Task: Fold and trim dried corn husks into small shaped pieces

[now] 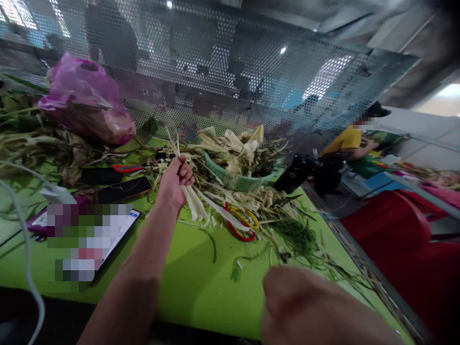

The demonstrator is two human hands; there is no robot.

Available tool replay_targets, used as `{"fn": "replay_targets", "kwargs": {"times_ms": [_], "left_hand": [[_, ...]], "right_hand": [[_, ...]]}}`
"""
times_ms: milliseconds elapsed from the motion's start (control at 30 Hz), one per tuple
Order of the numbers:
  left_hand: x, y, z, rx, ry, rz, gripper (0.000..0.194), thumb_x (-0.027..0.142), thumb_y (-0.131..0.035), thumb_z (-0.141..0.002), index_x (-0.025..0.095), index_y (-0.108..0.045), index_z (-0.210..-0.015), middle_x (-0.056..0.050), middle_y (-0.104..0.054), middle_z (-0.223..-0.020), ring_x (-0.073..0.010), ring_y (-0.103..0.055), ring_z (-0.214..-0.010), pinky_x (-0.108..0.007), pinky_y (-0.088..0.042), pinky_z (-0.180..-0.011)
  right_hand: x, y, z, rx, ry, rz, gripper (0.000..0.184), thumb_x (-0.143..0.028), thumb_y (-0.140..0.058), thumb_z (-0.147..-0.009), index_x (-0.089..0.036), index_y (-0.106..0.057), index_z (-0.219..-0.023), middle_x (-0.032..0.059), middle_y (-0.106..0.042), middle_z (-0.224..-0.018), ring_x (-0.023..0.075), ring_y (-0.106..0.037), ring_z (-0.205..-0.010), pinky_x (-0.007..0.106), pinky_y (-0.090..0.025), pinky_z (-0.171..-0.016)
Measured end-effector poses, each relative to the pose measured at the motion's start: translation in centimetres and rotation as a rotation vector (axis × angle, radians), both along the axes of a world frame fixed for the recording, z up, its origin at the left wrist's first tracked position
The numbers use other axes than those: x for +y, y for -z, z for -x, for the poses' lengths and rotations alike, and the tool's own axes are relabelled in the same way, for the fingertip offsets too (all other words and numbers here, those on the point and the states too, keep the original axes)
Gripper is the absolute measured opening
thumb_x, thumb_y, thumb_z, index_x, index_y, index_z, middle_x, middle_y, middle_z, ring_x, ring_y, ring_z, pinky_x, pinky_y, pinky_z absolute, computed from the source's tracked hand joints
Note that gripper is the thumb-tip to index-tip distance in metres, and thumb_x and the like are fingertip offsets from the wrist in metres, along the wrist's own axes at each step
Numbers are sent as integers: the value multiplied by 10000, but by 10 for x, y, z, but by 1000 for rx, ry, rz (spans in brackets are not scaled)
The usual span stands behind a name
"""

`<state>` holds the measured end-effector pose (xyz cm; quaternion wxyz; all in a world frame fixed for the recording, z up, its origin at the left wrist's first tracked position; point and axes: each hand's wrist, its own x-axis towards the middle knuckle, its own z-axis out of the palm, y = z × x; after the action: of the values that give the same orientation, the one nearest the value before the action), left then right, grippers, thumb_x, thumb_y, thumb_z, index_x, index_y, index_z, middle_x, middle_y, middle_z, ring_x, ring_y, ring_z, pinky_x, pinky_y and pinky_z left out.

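My left hand point(181, 176) is closed around a bunch of pale husk strips point(194, 203). Thin ends poke out above the fingers, and broader flat ends hang below toward the green tabletop point(201, 297). To the right of those ends lie scissors with red and yellow handles point(241, 235), partly under a loose strip. My right hand point(298, 302) is low at the bottom right, smeared by motion, with its fingers hidden. Whether it holds anything is unclear. Behind the left hand, a green plastic basket point(239, 182) is heaped with dry husks point(233, 143).
Left lie two phones, one lit point(118, 239) and one dark point(124, 189), a red-handled cutter point(129, 168) and a white cable point(27, 249). A purple plastic bag point(86, 103) stands behind. Green fibres point(296, 235) lie right. A perforated metal panel point(215, 67) backs the table; a person in yellow point(345, 141) sits beyond.
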<state>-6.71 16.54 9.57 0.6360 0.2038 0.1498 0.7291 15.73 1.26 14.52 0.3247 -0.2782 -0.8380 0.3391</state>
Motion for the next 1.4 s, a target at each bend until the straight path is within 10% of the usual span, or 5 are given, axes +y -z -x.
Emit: {"fn": "replay_targets", "kwargs": {"times_ms": [233,400,733,1267,1400], "left_hand": [[1,-1,11,-13,-31,-20,215,210,-385,-927,173,-489,-743,87,-298,-467,-33,-227,-320,-161,-220,-347],[2,0,11,-31,-33,-2,193,219,-416,-918,172,-495,-748,87,-314,-465,-34,-234,-317,-162,-215,-341],[1,-1,12,-45,-18,-1,208,220,-422,-915,170,-509,-733,81,-318,-463,-32,-235,-315,-165,-215,-343],[-1,-5,20,45,-107,60,226,238,-428,-914,168,-509,-715,87,-328,-432,-27,-223,-294,-158,-201,-331],[-1,-5,18,75,-99,83,215,235,-440,-907,165,-515,-718,84,-331,-444,-24,-232,-294,-157,-200,-327]], "right_hand": [[69,66,37,-535,19,-222,329,-160,-485,-885,-267,-620,-1165,72,-575,-1201,209,-535,-1053,354,-438,-886],[125,105,56,-715,109,-434,317,-141,-455,-887,-229,-653,-1119,98,-614,-1111,223,-538,-957,347,-425,-815],[150,70,44,-305,252,-289,229,-107,-541,-825,-211,-699,-954,57,-622,-973,173,-572,-926,290,-426,-819],[127,85,52,-839,82,-473,162,-163,-508,-854,-178,-669,-866,84,-617,-856,197,-541,-828,308,-375,-743],[130,84,48,-656,163,-301,123,-125,-513,-814,-167,-616,-865,73,-607,-905,179,-537,-837,288,-391,-746]]}}
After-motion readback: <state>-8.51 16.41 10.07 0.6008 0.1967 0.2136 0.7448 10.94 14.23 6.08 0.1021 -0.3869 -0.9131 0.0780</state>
